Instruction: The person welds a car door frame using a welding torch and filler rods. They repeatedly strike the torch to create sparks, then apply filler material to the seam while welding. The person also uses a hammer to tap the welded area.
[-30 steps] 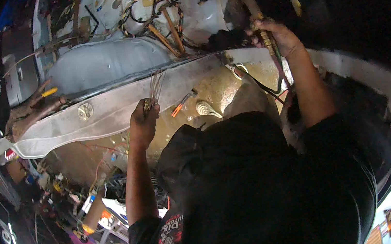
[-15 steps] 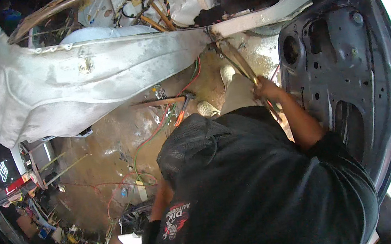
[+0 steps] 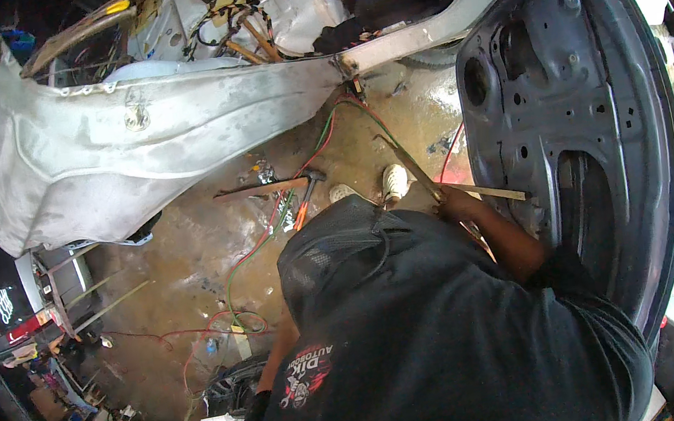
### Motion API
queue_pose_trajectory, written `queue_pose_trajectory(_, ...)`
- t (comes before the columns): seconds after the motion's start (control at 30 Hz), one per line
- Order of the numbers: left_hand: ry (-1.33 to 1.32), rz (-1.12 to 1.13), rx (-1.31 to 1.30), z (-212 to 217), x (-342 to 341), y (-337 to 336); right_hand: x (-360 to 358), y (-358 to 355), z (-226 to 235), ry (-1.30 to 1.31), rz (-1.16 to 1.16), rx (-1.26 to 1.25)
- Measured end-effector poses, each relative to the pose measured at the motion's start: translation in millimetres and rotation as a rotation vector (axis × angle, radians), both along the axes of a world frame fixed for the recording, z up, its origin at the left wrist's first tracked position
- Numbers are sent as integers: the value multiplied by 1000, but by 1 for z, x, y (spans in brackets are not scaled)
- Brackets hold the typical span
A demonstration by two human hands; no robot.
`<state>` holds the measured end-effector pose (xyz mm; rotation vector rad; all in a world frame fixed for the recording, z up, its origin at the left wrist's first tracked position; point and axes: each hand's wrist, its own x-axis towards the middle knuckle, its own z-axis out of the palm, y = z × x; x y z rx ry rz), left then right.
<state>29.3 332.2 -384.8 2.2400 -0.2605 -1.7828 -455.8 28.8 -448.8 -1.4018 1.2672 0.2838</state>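
Note:
My right hand (image 3: 458,202) is closed round a long, thin brass-coloured tool with a bent tip, which looks like a gas torch (image 3: 413,161). It points forward and left, over the floor near my shoes. A pale wooden stick (image 3: 494,190) juts out to the right of the same hand; whether I grip it too is unclear. My left forearm (image 3: 281,348) hangs at my side, its hand hidden behind my clothing. Ahead stretches a whitish car body panel (image 3: 176,129), with a scorched corner where it meets a white pillar (image 3: 417,36).
A dark car door (image 3: 542,101) stands close on my right. Red and green hoses (image 3: 261,241) snake over the floor, past a hammer (image 3: 313,184) and a piece of wood (image 3: 259,190). Clutter (image 3: 110,415) fills the lower left; wiring and scraps (image 3: 246,15) lie beyond the panel.
The torch has come down and away from the scorched corner, with my right hand lower. The wooden stick has swung from pointing forward to pointing right. My view has shifted, and my feet have moved.

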Motion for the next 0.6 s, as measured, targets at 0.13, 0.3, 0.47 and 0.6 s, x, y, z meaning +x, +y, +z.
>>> queue_pose_trajectory(0.13, 3, -46, 3, -4, -3, -25, -71, 26, -38, -127, -485, 581)
queue_pose_trajectory(0.3, 25, -93, 21, -13, 15, -37, -69, 37, 12, -225, -442, 595)
queue_pose_trajectory(0.47, 127, -139, 81, -14, 54, -51, -48, 95, 57, -403, -717, 660)
queue_pose_trajectory(0.6, 155, -161, 107, -13, 84, -67, -23, 83, 72, -416, -664, 667)
